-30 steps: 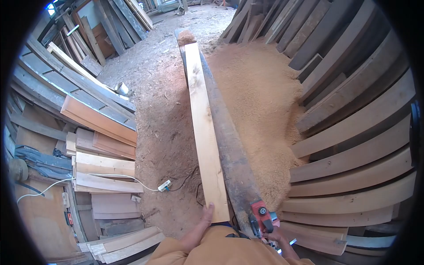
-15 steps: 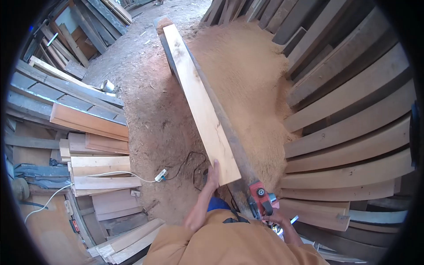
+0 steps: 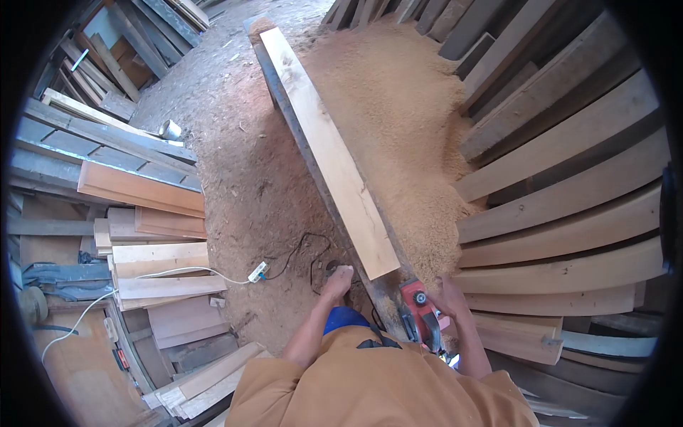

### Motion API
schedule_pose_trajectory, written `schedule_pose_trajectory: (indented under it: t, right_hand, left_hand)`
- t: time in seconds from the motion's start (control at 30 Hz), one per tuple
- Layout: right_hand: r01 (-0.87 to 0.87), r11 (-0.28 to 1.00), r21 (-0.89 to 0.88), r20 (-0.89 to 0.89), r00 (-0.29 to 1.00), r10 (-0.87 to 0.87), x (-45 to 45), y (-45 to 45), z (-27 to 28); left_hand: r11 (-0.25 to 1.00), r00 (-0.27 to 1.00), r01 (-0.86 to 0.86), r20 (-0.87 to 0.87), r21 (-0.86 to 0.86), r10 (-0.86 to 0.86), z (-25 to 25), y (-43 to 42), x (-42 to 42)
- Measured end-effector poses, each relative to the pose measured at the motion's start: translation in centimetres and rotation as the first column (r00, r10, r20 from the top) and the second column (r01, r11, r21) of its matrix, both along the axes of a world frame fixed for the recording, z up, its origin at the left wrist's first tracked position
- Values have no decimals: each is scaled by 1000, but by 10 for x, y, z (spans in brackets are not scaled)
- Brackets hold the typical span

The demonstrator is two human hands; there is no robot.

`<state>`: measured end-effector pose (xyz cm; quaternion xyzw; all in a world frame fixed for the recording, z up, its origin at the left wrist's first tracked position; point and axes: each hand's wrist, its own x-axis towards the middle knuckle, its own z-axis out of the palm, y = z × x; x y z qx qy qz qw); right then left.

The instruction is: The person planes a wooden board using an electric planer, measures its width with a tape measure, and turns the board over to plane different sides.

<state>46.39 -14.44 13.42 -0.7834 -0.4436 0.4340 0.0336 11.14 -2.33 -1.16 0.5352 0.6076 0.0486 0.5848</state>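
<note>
A long pale wooden board (image 3: pixel 334 160) lies flat along a narrow dark bench (image 3: pixel 390 306) that runs away from me. My left hand (image 3: pixel 339 282) is off the board, just left of the bench near the board's close end; its fingers look bent, but their grip is too small to make out. At the bench's near end rests a red electric planer (image 3: pixel 420 306) with a black knob and dark handle. My right hand (image 3: pixel 448 297) is beside the planer on its right, fingers apart, with nothing in it.
Sawdust (image 3: pixel 388 128) is heaped right of the bench. Planks (image 3: pixel 562 220) lean in a row along the right. Stacked boards (image 3: pixel 167 288) line the left. A white power strip (image 3: pixel 257 272) with cords lies on the dirt floor, and a metal can (image 3: pixel 170 129) stands further off.
My left hand has let go of the board's near end. The board now lies more squarely over the bench, shifted slightly right. My right hand has left the planer's handle and moved forward.
</note>
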Motion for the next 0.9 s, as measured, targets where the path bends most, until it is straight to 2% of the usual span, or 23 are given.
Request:
schedule_pose_trajectory:
  t: [0.07,0.1,0.13,0.2,0.27,0.3,0.37,0.47,0.57,0.73,0.87,0.9]
  right_hand:
    - [-64,979,195,114,993,42,-10,26,-32]
    - [-82,986,144,145,988,61,-29,48,-14]
    - [-100,990,95,175,981,82,-53,73,6]
    - [-191,981,37,200,963,180,-86,101,-20]
    - [-251,968,-11,242,938,246,-126,117,-33]
    - [-282,959,-35,264,923,281,-139,122,-39]
    - [-236,971,-40,296,925,237,-151,124,-58]
    - [-221,973,-70,307,923,232,-157,127,-54]
    - [-240,962,-128,301,915,268,-156,134,-40]
    - [-258,959,-114,266,922,280,-152,133,-47]
    - [-220,969,-117,290,925,245,-157,132,-46]
    - [-210,971,-112,299,925,234,-157,133,-44]
  left_hand:
    - [998,994,-40,103,-50,45,-35,-17,3]
    - [995,986,-59,152,-77,70,-47,-22,9]
    - [973,954,-171,221,-152,202,-21,-24,20]
    - [950,914,-205,302,-235,272,9,-23,30]
    - [934,877,-224,360,-279,318,12,-20,34]
    - [933,874,-227,365,-280,322,4,-20,35]
    - [931,870,-234,368,-280,329,-13,-22,30]
    - [934,895,-264,301,-240,331,-7,-22,19]
    - [949,919,-257,258,-181,298,-39,-25,-4]
    - [892,862,-378,257,-248,437,-32,-16,-24]
    - [875,862,-393,219,-282,458,-28,-12,-24]
    - [898,879,-350,236,-269,413,-34,-10,-21]
